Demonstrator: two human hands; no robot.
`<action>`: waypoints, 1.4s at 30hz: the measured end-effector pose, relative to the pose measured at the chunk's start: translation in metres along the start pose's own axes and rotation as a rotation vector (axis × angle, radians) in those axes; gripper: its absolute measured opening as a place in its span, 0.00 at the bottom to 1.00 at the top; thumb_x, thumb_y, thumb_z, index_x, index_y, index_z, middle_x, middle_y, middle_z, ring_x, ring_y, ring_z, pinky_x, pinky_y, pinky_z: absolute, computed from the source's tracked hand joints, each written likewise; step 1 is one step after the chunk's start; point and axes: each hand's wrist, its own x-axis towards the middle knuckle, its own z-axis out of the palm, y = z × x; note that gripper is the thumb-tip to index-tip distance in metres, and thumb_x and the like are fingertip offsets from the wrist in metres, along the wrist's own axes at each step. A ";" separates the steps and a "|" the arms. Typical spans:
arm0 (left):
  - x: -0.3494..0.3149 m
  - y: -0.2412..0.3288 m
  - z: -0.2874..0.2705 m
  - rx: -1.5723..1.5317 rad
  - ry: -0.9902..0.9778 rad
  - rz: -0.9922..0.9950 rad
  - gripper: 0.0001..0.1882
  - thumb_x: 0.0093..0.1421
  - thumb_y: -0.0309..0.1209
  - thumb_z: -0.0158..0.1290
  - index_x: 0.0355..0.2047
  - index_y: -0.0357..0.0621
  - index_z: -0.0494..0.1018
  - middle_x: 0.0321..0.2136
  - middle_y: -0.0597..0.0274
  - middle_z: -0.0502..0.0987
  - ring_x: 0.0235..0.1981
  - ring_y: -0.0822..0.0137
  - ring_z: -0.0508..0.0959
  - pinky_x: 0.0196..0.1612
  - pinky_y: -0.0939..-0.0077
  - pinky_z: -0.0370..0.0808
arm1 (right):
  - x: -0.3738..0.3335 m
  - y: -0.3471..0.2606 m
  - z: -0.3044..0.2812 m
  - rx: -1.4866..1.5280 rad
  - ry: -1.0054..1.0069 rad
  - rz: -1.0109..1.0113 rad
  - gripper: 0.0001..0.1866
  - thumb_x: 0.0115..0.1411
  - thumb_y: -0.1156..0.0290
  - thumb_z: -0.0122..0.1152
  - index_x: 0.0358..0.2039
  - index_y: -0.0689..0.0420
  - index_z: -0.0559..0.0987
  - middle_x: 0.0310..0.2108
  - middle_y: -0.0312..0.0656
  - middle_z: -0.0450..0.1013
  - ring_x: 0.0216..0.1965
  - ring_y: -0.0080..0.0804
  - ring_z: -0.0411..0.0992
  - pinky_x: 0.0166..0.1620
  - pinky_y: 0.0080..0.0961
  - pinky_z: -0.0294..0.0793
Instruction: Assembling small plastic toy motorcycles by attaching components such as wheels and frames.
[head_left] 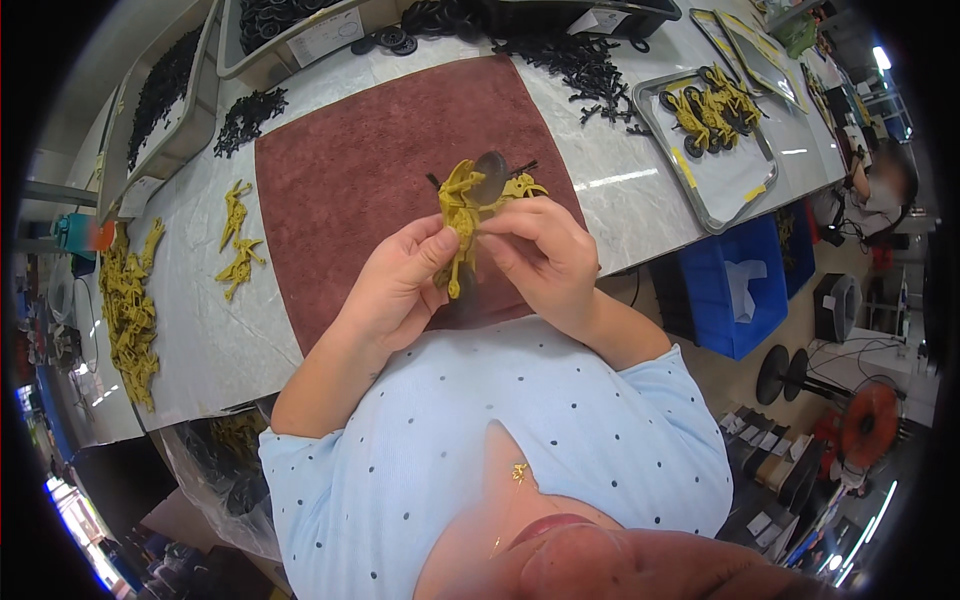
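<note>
My left hand (412,270) is closed around a yellow plastic toy motorcycle (462,215), held upright over the reddish-brown cloth (400,130). A black wheel (489,178) shows at the toy's upper end. From the other side my right hand (545,250) meets the toy, thumb and fingertips pinched together against its side. Whatever sits between those fingertips is hidden. Just beyond the right hand, another yellow piece (525,186) with black tips lies on the cloth, partly covered.
Loose yellow parts (235,245) and a larger yellow heap (128,320) lie on the left. Black parts (575,65) are scattered at the back beside grey bins (185,130). At right, a metal tray (705,205) holds yellow toys with black wheels; a blue crate (735,310) stands below.
</note>
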 end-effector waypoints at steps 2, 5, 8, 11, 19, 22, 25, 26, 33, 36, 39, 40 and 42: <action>-0.002 0.003 0.003 0.022 -0.033 0.001 0.21 0.59 0.36 0.57 0.48 0.38 0.68 0.38 0.62 0.76 0.36 0.71 0.77 0.40 0.76 0.75 | -0.003 0.000 -0.001 -0.051 0.004 -0.086 0.13 0.47 0.84 0.66 0.35 0.62 0.78 0.34 0.43 0.75 0.31 0.31 0.74 0.32 0.21 0.74; -0.002 0.004 0.005 0.079 -0.067 0.024 0.20 0.59 0.36 0.57 0.48 0.40 0.68 0.40 0.62 0.76 0.38 0.71 0.77 0.41 0.77 0.75 | -0.006 0.000 -0.006 -0.110 -0.053 -0.112 0.14 0.45 0.86 0.67 0.34 0.63 0.78 0.33 0.43 0.75 0.31 0.32 0.74 0.32 0.21 0.75; -0.003 0.003 0.006 0.086 -0.072 0.040 0.20 0.59 0.35 0.58 0.48 0.40 0.68 0.41 0.62 0.76 0.40 0.71 0.77 0.42 0.77 0.75 | -0.009 0.002 -0.007 -0.179 -0.041 -0.197 0.14 0.45 0.86 0.66 0.34 0.64 0.78 0.34 0.45 0.75 0.31 0.33 0.75 0.33 0.23 0.76; -0.004 0.001 0.006 0.066 -0.087 0.047 0.21 0.59 0.32 0.58 0.49 0.37 0.67 0.42 0.61 0.76 0.41 0.71 0.77 0.43 0.77 0.76 | -0.012 0.005 -0.005 -0.137 0.010 -0.286 0.15 0.45 0.86 0.66 0.35 0.65 0.77 0.34 0.47 0.74 0.31 0.36 0.75 0.33 0.25 0.76; -0.013 -0.001 0.016 0.091 -0.048 0.108 0.19 0.58 0.27 0.58 0.48 0.34 0.68 0.41 0.59 0.76 0.41 0.73 0.76 0.43 0.79 0.75 | -0.009 0.008 -0.012 0.012 -0.063 -0.352 0.16 0.45 0.86 0.65 0.37 0.66 0.76 0.35 0.49 0.74 0.33 0.40 0.75 0.35 0.29 0.77; -0.015 -0.003 0.016 0.133 -0.019 0.157 0.19 0.57 0.27 0.59 0.47 0.33 0.69 0.42 0.60 0.76 0.40 0.73 0.76 0.42 0.79 0.75 | -0.006 0.011 -0.013 0.013 -0.108 -0.422 0.17 0.44 0.87 0.65 0.37 0.66 0.76 0.35 0.50 0.74 0.34 0.41 0.75 0.36 0.30 0.77; -0.016 -0.004 0.015 0.164 -0.007 0.171 0.20 0.56 0.27 0.60 0.47 0.33 0.70 0.42 0.60 0.76 0.39 0.74 0.76 0.41 0.80 0.75 | -0.005 0.011 -0.014 0.023 -0.091 -0.418 0.15 0.45 0.86 0.65 0.37 0.65 0.76 0.35 0.49 0.74 0.34 0.41 0.75 0.36 0.29 0.77; -0.016 -0.006 0.012 0.207 -0.003 0.185 0.20 0.55 0.27 0.60 0.47 0.33 0.71 0.41 0.61 0.76 0.38 0.75 0.76 0.40 0.80 0.74 | -0.005 0.010 -0.014 0.015 -0.074 -0.379 0.14 0.47 0.84 0.66 0.36 0.64 0.77 0.35 0.49 0.74 0.35 0.40 0.75 0.36 0.29 0.77; -0.020 -0.007 0.013 0.419 0.040 0.284 0.13 0.55 0.27 0.60 0.40 0.35 0.76 0.34 0.64 0.78 0.32 0.78 0.75 0.35 0.82 0.73 | -0.025 0.023 0.002 0.824 -0.030 -0.016 0.33 0.46 0.71 0.73 0.50 0.61 0.66 0.50 0.44 0.68 0.48 0.32 0.70 0.50 0.30 0.71; -0.018 -0.007 0.010 0.356 0.016 0.267 0.13 0.55 0.27 0.60 0.40 0.34 0.77 0.33 0.65 0.78 0.31 0.78 0.75 0.35 0.83 0.73 | -0.016 0.001 0.001 0.983 -0.048 0.412 0.43 0.41 0.69 0.77 0.56 0.62 0.62 0.54 0.43 0.63 0.55 0.34 0.65 0.59 0.33 0.64; -0.018 -0.007 0.010 0.313 0.027 0.263 0.13 0.55 0.26 0.60 0.41 0.34 0.76 0.34 0.65 0.78 0.32 0.78 0.75 0.35 0.83 0.73 | -0.016 -0.007 -0.006 0.868 -0.213 0.549 0.39 0.46 0.72 0.74 0.56 0.64 0.63 0.55 0.43 0.61 0.55 0.34 0.65 0.59 0.33 0.66; -0.018 -0.007 0.010 0.315 0.027 0.262 0.13 0.55 0.26 0.60 0.41 0.34 0.76 0.34 0.65 0.78 0.32 0.78 0.75 0.35 0.83 0.73 | -0.012 -0.011 -0.004 0.751 -0.204 0.479 0.31 0.51 0.75 0.69 0.54 0.66 0.66 0.55 0.43 0.61 0.54 0.33 0.66 0.58 0.32 0.67; -0.016 -0.008 0.008 0.368 0.037 0.348 0.13 0.56 0.27 0.61 0.40 0.34 0.76 0.34 0.65 0.78 0.34 0.78 0.75 0.36 0.83 0.73 | -0.017 -0.003 -0.004 0.744 -0.203 0.431 0.28 0.52 0.76 0.67 0.53 0.66 0.67 0.54 0.43 0.61 0.54 0.32 0.66 0.57 0.31 0.68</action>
